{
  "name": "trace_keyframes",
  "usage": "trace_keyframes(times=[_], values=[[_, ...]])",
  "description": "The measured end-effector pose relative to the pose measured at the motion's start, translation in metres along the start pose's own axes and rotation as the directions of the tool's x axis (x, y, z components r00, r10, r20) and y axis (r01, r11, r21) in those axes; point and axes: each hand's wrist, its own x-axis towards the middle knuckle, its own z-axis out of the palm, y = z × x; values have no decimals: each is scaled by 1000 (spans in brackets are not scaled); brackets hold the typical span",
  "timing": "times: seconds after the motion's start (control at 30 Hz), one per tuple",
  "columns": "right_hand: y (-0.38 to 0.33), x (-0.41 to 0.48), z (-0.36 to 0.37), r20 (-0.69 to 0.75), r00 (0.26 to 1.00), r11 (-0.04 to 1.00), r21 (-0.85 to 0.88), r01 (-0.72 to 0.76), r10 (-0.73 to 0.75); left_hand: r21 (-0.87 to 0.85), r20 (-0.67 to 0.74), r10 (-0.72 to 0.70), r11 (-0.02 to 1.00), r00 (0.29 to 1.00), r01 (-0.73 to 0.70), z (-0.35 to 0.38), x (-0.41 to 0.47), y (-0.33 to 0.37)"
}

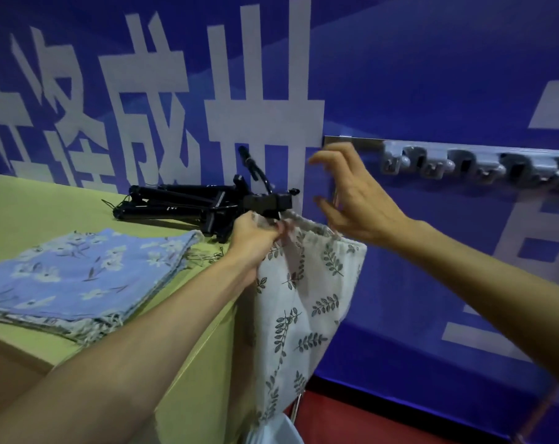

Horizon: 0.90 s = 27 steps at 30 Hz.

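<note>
The left hand (255, 233) bunched the top edge of the white leaf-printed cloth (304, 299). The right hand (352, 200) hovered spread, seemingly empty, by the grey wall hook rail (464, 165). With only that single grip, I thought the cloth might slip.

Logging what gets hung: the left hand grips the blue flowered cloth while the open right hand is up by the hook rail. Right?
Not quite. In the head view the left hand grips the white leaf-print cloth; the blue flowered cloth lies folded on the table. The open right hand is by the hook rail.
</note>
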Motion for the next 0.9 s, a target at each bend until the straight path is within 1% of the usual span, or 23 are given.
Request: trace_keyframes(times=[0.03,0.07,0.1,0.13,0.17,0.2,0.27,0.4,0.5,0.57,0.7,0.77,0.8,0.83,0.87,0.9], values=[[3,-1,-1,97,986,984,103,-144,134,-19,-29,-30,999,999,30,-2,1,0],[7,0,-2,246,935,939,170,-300,255,-43,-61,-54,998,997,52,-4,2,1],[12,0,-1,396,851,878,186,-441,344,-69,-90,-76,995,993,70,-7,2,1],[15,0,1,509,769,840,150,-522,387,-89,-113,-95,992,989,85,-9,2,2],[18,-1,5,574,721,841,99,-532,389,-99,-128,-103,991,986,91,-11,2,3],[21,-2,9,601,706,861,58,-505,374,-103,-139,-108,990,984,94,-12,1,4],[22,-3,18,616,707,886,29,-463,349,-88,-143,-128,989,981,117,-16,1,5],[20,1,32,631,704,890,46,-454,326,-75,-110,-152,987,982,145,-25,1,4],[22,3,41,561,748,892,36,-451,355,-81,-76,-147,987,986,140,-33,2,1],[24,4,47,533,764,885,61,-462,363,-86,-65,-156,985,986,150,-39,4,-1],[24,8,56,480,824,923,73,-379,301,-86,-54,-162,984,985,157,-46,7,-4],[27,9,54,446,841,918,93,-385,308,-93,-68,-172,982,983,166,-49,10,-5],[29,11,53,450,832,904,111,-413,325,-103,-86,-184,979,979,175,-50,11,-5],[32,12,50,469,808,864,162,-476,357,-117,-104,-191,977,976,179,-51,13,-5],[34,14,47,501,770,778,264,-570,395,-119,-121,-202,975,972,188,-51,15,-6],[34,15,44,536,728,631,401,-665,427,-115,-132,-211,974,969,196,-51,17,-6]])
